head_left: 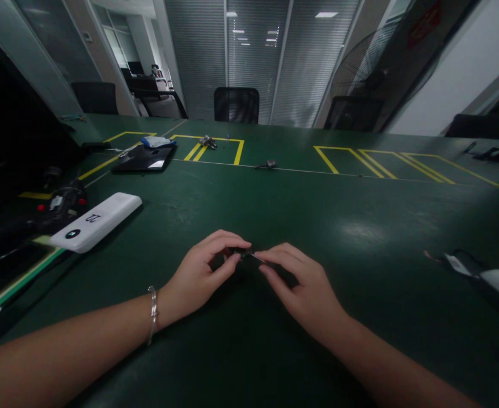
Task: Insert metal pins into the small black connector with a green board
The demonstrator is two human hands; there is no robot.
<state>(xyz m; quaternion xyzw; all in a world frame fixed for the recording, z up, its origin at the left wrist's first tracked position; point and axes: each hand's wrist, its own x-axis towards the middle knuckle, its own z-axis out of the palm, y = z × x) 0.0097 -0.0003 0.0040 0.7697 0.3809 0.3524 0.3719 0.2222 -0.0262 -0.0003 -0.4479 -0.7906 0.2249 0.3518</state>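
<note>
Small dark part (245,253): black, compact, detail too dim to resolve. Pinched between fingertips of left hand (201,277) and right hand (304,289), both grasping it, low over counter (360,226). Counter matte dark green, yellow tape lines. White rounded power bank (96,221) well left.

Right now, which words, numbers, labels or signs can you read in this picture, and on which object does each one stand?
"22": dark digits on the white power bank, seen upside down, so the reading is not certain.
Round dark mark with a light sign on the same bank: too small to read.
White label on the dark item at the right edge: too blurred to read.
Red sign on the far wall: unreadable.
</note>
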